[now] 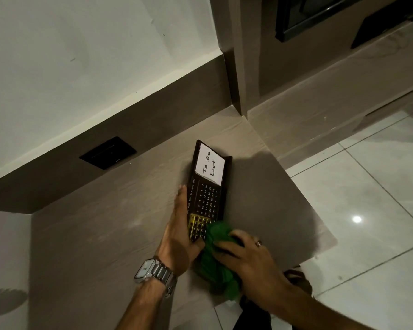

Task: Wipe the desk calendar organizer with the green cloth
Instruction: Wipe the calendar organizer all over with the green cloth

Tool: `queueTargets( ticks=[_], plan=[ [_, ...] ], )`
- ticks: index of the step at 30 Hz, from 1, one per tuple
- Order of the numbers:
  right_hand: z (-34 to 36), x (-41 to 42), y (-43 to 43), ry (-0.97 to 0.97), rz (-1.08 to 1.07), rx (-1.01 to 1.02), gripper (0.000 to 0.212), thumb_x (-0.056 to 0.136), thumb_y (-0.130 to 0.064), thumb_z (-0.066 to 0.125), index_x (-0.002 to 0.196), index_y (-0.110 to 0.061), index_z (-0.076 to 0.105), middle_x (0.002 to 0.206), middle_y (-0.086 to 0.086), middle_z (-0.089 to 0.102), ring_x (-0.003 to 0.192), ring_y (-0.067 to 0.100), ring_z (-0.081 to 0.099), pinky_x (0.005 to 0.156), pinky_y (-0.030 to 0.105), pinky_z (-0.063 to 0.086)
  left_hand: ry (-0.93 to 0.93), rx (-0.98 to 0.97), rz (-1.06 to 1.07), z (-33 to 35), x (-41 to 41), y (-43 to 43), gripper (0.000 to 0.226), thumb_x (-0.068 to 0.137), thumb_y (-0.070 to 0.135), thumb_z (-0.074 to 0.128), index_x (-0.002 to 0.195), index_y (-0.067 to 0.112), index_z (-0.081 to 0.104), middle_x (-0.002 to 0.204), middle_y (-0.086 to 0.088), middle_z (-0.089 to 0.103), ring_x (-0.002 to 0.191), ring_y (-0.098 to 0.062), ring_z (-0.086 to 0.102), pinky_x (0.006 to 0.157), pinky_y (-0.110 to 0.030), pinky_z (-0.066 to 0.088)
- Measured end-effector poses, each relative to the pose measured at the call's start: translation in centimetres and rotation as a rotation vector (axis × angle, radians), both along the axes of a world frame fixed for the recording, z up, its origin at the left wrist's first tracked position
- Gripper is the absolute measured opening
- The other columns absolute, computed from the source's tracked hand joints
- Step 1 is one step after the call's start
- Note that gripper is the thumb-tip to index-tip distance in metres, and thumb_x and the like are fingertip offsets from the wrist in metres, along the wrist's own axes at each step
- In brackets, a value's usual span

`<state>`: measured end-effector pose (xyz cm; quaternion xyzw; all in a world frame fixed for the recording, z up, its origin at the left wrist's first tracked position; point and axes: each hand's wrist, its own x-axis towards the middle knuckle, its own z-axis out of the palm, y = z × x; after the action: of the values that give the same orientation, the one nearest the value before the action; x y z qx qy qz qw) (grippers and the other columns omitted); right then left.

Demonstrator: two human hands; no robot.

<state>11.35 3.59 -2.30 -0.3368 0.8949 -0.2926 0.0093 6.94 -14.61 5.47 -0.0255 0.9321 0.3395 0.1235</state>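
Note:
The desk calendar organizer (206, 194) is a dark, long panel with month names, a date grid and a white "To Do List" card at its far end; it lies on the grey-brown desk (100, 234). My left hand (179, 234) lies flat against its left edge and grips its near end. My right hand (246, 258) presses the bunched green cloth (215, 260) on the organizer's near end, over a yellow-marked part of the grid. The cloth hides the organizer's near edge.
A black socket plate (107, 152) sits in the dark upstand behind the desk. The desk's right edge (308, 210) drops to a glossy tiled floor (367, 210). A wall column (236, 67) and low shelf stand at the back right. I wear a metal watch (153, 272).

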Motion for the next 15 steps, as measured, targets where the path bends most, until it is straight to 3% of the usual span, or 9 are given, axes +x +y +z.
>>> queueTargets(
  ticks=[4,7,10,12,15],
  plan=[
    [1.8,-6.4,0.6,-0.088,-0.279,-0.038,0.050,0.072,-0.013,0.071,0.120,-0.020,0.064,0.127,0.010,0.058,0.118,0.036,0.049,0.091,0.049,0.048,-0.029,-0.053,-0.006,0.1,0.1,0.2,0.123,0.070,0.004,0.078,0.151,0.023,-0.012,0.162,-0.010,0.016,0.147,-0.031,0.021,0.114,-0.057,0.032],
    [3.3,-10.8,2.1,-0.327,-0.474,-0.285,0.064,0.066,0.001,0.068,0.125,-0.021,0.055,0.118,0.005,0.059,0.109,0.024,0.054,0.089,0.034,0.049,-0.026,-0.075,0.011,0.3,0.2,0.2,0.120,0.071,0.001,0.074,0.151,0.026,-0.012,0.164,-0.007,0.008,0.149,-0.031,0.012,0.116,-0.059,0.029],
    [4.6,-12.4,3.7,-0.545,-0.541,-0.519,0.051,0.075,-0.015,0.074,0.120,-0.024,0.052,0.100,-0.009,0.063,0.089,0.004,0.062,0.069,0.012,0.052,0.008,-0.092,0.017,0.2,0.2,0.2,0.119,0.071,0.001,0.073,0.148,0.033,-0.013,0.163,-0.003,0.001,0.150,-0.025,0.003,0.120,-0.054,0.020],
    [4.7,-11.9,4.1,-0.629,-0.497,-0.453,0.043,0.080,-0.027,0.074,0.119,-0.024,0.056,0.097,-0.012,0.062,0.084,0.003,0.062,0.066,0.015,0.055,0.018,-0.075,0.024,0.2,0.3,0.4,0.119,0.071,-0.001,0.073,0.143,0.037,-0.014,0.163,-0.002,0.002,0.150,-0.024,0.005,0.120,-0.054,0.020],
    [3.9,-9.6,3.0,-0.773,-0.348,-0.307,0.028,0.085,-0.031,0.070,0.110,-0.024,0.060,0.093,-0.006,0.067,0.079,0.006,0.066,0.067,0.026,0.059,0.013,-0.049,0.036,0.0,0.3,0.4,0.118,0.073,0.003,0.074,0.144,0.037,-0.013,0.163,-0.007,0.011,0.149,-0.031,0.015,0.116,-0.058,0.028]
  ],
)
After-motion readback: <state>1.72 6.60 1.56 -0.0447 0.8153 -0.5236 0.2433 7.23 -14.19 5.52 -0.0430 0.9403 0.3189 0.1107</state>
